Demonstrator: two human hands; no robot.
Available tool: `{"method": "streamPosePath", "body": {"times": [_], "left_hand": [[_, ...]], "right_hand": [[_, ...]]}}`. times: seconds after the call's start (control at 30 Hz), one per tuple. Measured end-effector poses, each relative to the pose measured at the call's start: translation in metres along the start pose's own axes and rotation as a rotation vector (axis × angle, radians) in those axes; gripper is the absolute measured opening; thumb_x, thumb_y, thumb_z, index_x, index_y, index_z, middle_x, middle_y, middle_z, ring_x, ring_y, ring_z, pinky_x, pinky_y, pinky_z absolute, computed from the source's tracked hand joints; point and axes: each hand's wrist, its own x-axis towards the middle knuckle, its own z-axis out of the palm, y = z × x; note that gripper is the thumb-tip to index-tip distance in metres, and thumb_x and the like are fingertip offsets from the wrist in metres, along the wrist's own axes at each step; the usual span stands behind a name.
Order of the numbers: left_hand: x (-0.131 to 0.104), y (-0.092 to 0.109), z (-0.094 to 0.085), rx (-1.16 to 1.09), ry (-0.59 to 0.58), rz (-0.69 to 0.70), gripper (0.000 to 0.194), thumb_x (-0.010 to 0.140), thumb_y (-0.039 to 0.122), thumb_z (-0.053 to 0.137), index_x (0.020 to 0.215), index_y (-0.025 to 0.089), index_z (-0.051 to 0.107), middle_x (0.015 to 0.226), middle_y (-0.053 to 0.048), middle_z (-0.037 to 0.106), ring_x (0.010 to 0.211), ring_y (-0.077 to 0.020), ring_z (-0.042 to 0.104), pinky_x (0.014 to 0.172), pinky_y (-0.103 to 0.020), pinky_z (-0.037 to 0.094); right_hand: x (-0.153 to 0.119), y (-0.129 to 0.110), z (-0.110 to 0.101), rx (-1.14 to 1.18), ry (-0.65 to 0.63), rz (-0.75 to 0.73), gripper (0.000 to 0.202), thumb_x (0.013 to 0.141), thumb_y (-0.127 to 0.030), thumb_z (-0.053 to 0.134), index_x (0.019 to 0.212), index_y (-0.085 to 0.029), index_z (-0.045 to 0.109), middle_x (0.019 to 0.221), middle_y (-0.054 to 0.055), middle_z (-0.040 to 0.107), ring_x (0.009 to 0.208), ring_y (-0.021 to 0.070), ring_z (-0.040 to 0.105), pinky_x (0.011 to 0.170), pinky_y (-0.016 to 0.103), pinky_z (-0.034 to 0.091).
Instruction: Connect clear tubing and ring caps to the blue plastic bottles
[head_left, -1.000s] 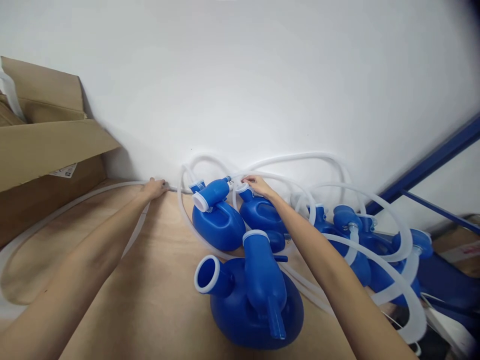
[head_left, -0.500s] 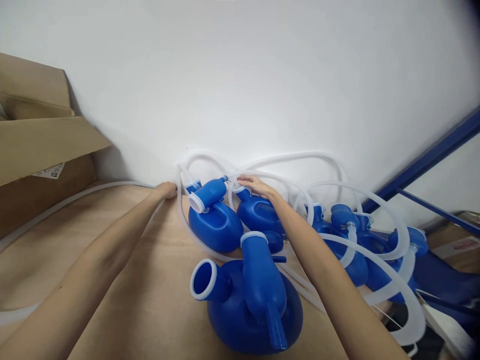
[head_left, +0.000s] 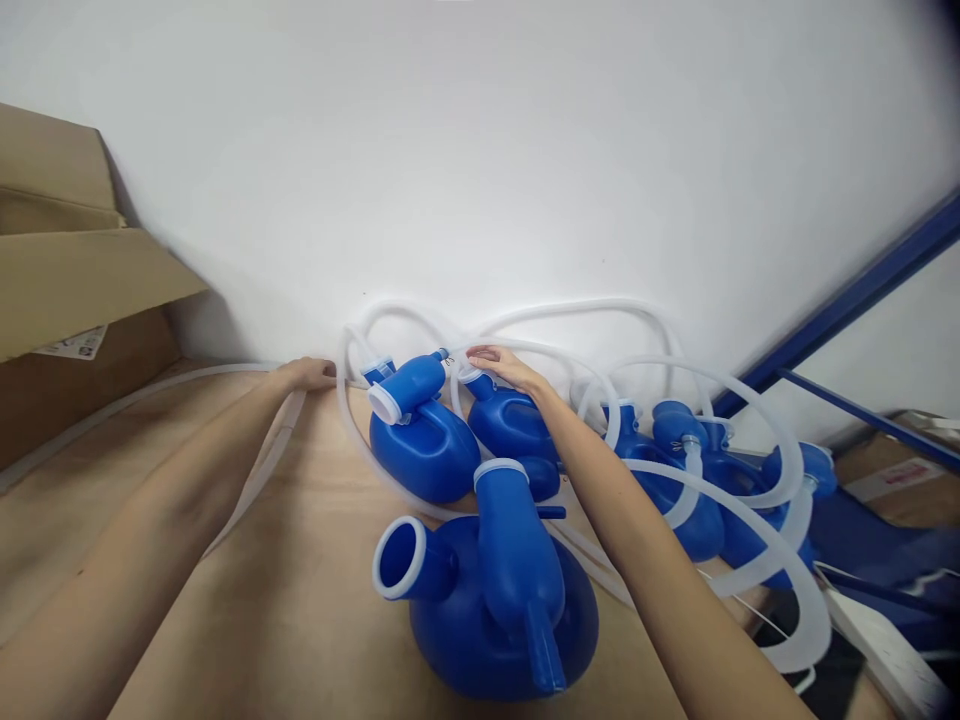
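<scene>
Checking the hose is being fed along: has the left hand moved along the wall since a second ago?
Cannot tell. The left hand stays on the translucent white hose at the wall's foot, left of the blue plastic bottle; the camera itself shifted.

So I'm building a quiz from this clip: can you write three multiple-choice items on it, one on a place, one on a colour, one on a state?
1. Where is the left hand?
A. on the translucent tube where the wooden surface meets the wall
B. inside the cardboard box
C. on the blue metal frame

2. What colour are the plastic bottles?
A. red
B. blue
C. green

3. How is the right hand placed?
A. lifted in the air
B. closed around a box flap
C. laid on the neck of a rear bottle

Answers:
1 A, its fingers lie on the tube at the foot of the wall.
2 B, every bottle body is blue with a white rim.
3 C, the fingers rest flat over that bottle's neck.
</scene>
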Motion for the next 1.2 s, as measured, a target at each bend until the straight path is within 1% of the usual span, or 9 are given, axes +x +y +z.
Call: {"method": "streamPosePath", "body": {"times": [0.17, 0.37, 0.5, 0.6, 0.77, 0.87, 0.97, 1.1, 1.2], "left_hand": [[-0.019, 0.005, -0.044, -0.038, 0.207, -0.155, 0.047, 0.089, 0.059, 0.067, 0.100, 0.014, 0.077, 0.118, -0.018, 0.076, 0.117, -0.0400, 0.067, 0.097, -0.043, 0.052], [-0.046, 0.026, -0.152, -0.098, 0.602, -0.295, 0.059, 0.091, 0.056, 0.066, 0.117, 0.004, 0.069, 0.130, -0.025, 0.068, 0.126, -0.0404, 0.060, 0.103, -0.055, 0.049], [-0.090, 0.046, -0.219, -0.251, 0.916, -0.342, 0.052, 0.094, 0.052, 0.064, 0.118, 0.006, 0.065, 0.136, -0.019, 0.064, 0.133, -0.0370, 0.054, 0.113, -0.058, 0.041], [-0.130, 0.068, -0.251, -0.453, 1.175, -0.294, 0.047, 0.089, 0.049, 0.074, 0.114, 0.011, 0.062, 0.134, -0.014, 0.061, 0.131, -0.0310, 0.054, 0.117, -0.054, 0.039], [-0.164, 0.085, -0.286, -0.468, 1.396, -0.186, 0.045, 0.087, 0.051, 0.078, 0.112, 0.024, 0.053, 0.128, -0.002, 0.048, 0.118, -0.0199, 0.056, 0.112, -0.047, 0.045], [-0.154, 0.082, -0.309, -0.489, 1.531, -0.073, 0.050, 0.090, 0.063, 0.070, 0.114, 0.026, 0.045, 0.130, -0.001, 0.043, 0.128, -0.0221, 0.051, 0.113, -0.046, 0.040], [-0.143, 0.086, -0.328, -0.433, 1.700, -0.054, 0.063, 0.090, 0.080, 0.050, 0.116, 0.023, 0.042, 0.124, -0.003, 0.042, 0.134, -0.0250, 0.048, 0.120, -0.045, 0.029], [-0.166, 0.108, -0.325, -0.220, 1.707, 0.027, 0.074, 0.081, 0.096, 0.039, 0.102, 0.025, 0.045, 0.107, 0.001, 0.047, 0.121, -0.0200, 0.057, 0.105, -0.039, 0.046], [-0.209, 0.131, -0.303, -0.185, 1.694, 0.148, 0.080, 0.080, 0.100, 0.029, 0.098, 0.025, 0.050, 0.100, 0.000, 0.052, 0.114, -0.0196, 0.063, 0.095, -0.037, 0.052]], "right_hand": [[0.001, -0.003, 0.003, -0.078, -0.003, 0.000, 0.051, 0.083, -0.053, 0.079, 0.120, -0.019, 0.074, 0.128, 0.011, 0.074, 0.123, 0.0297, 0.067, 0.113, 0.043, 0.049], [-0.002, -0.008, 0.007, -0.208, 0.011, -0.080, 0.041, 0.088, -0.054, 0.070, 0.107, -0.018, 0.078, 0.120, 0.009, 0.077, 0.115, 0.0263, 0.068, 0.106, 0.038, 0.050], [-0.009, -0.015, 0.010, -0.333, 0.072, -0.121, 0.042, 0.088, -0.059, 0.066, 0.091, -0.018, 0.077, 0.094, 0.004, 0.078, 0.094, 0.0229, 0.069, 0.092, 0.033, 0.053], [-0.016, -0.024, 0.012, -0.431, 0.161, -0.110, 0.041, 0.088, -0.059, 0.065, 0.083, -0.020, 0.075, 0.082, 0.003, 0.076, 0.092, 0.0239, 0.068, 0.090, 0.033, 0.052], [-0.031, -0.051, 0.017, -0.548, 0.256, -0.059, 0.029, 0.087, -0.049, 0.073, 0.084, -0.020, 0.076, 0.101, 0.012, 0.079, 0.117, 0.0335, 0.066, 0.104, 0.040, 0.047], [-0.042, -0.070, 0.024, -0.564, 0.277, -0.059, 0.033, 0.085, -0.044, 0.077, 0.108, -0.020, 0.075, 0.130, 0.014, 0.073, 0.131, 0.0342, 0.060, 0.114, 0.043, 0.041], [-0.049, -0.086, 0.032, -0.543, 0.292, -0.045, 0.043, 0.089, -0.048, 0.074, 0.122, -0.020, 0.068, 0.136, 0.016, 0.069, 0.128, 0.0341, 0.061, 0.114, 0.049, 0.042], [-0.060, -0.104, 0.035, -0.446, 0.262, -0.029, 0.054, 0.093, -0.051, 0.069, 0.135, -0.019, 0.059, 0.129, 0.017, 0.071, 0.117, 0.0310, 0.067, 0.106, 0.048, 0.051], [-0.079, -0.116, 0.033, -0.300, 0.264, -0.082, 0.087, 0.094, -0.059, 0.065, 0.162, -0.021, 0.026, 0.149, 0.020, 0.058, 0.131, 0.0289, 0.062, 0.109, 0.045, 0.051]]}}
